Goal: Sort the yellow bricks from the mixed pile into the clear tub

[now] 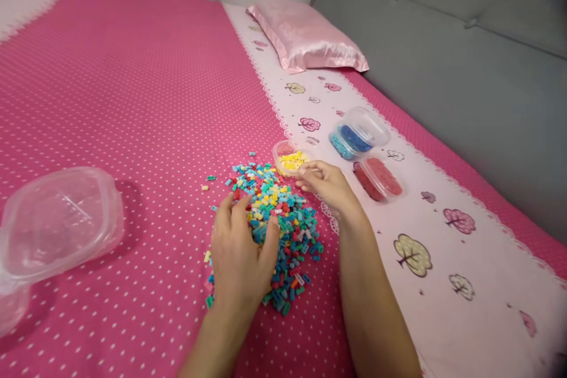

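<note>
A heap of small multicoloured building bricks (290, 230) lies on the pink dotted bedspread. Over its left side rests my left hand (241, 248), thumb and fingers apart, with its fingertips among the bricks. My right hand (325, 186) is at the near right rim of a small clear tub (277, 159) holding yellow bricks. Its thumb and forefinger come together there in a pinch; whatever is between them is too small or hidden to make out.
To the right stand clear tubs of blue bricks (355, 139) and red bricks (376, 179). A large clear plastic container (62, 224) sits at the left. A pink satin pillow (310, 35) lies at the back, beside the grey padded headboard (465, 71).
</note>
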Demonstrator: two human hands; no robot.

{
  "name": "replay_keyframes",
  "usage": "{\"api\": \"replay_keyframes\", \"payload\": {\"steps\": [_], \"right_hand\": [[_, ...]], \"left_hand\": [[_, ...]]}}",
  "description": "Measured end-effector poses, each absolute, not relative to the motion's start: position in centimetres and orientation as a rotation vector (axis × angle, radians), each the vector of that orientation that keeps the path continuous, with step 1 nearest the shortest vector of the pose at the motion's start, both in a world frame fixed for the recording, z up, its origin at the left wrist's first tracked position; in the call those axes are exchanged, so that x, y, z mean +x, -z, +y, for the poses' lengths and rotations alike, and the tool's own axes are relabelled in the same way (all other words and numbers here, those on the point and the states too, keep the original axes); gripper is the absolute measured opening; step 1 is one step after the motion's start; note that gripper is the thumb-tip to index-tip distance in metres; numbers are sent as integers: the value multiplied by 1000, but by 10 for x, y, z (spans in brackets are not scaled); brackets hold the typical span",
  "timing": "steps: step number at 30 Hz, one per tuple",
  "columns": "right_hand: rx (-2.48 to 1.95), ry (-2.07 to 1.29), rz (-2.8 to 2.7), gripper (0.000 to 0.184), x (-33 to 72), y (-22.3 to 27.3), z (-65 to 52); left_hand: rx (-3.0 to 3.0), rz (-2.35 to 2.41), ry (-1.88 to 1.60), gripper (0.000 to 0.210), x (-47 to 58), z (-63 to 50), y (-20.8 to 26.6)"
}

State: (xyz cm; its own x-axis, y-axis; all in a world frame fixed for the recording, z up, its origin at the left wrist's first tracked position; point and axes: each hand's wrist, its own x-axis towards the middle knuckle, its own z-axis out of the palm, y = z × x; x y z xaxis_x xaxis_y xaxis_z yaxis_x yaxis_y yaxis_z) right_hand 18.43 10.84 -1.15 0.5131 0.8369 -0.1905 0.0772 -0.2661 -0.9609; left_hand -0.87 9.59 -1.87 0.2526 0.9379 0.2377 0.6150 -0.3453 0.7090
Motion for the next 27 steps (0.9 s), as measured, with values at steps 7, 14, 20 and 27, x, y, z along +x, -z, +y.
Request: {"api": "replay_keyframes", "payload": {"steps": [7, 14, 20, 27], "right_hand": [[-1837, -693, -1181, 28, 189, -20, 83], [-1954, -567, -1569, 25, 164, -23, 88], [-2255, -430, -1675, 32, 141, -21, 99], [-2262, -401, -1666, 20, 148, -22, 95]], "left_hand": [[2356, 1406, -782, 55, -4, 96, 34], [2425, 1359, -773, 54, -6, 95, 35], [2462, 1374, -720, 58, -4, 94, 35], [2465, 1373, -688, 60, -4, 93, 35]]}}
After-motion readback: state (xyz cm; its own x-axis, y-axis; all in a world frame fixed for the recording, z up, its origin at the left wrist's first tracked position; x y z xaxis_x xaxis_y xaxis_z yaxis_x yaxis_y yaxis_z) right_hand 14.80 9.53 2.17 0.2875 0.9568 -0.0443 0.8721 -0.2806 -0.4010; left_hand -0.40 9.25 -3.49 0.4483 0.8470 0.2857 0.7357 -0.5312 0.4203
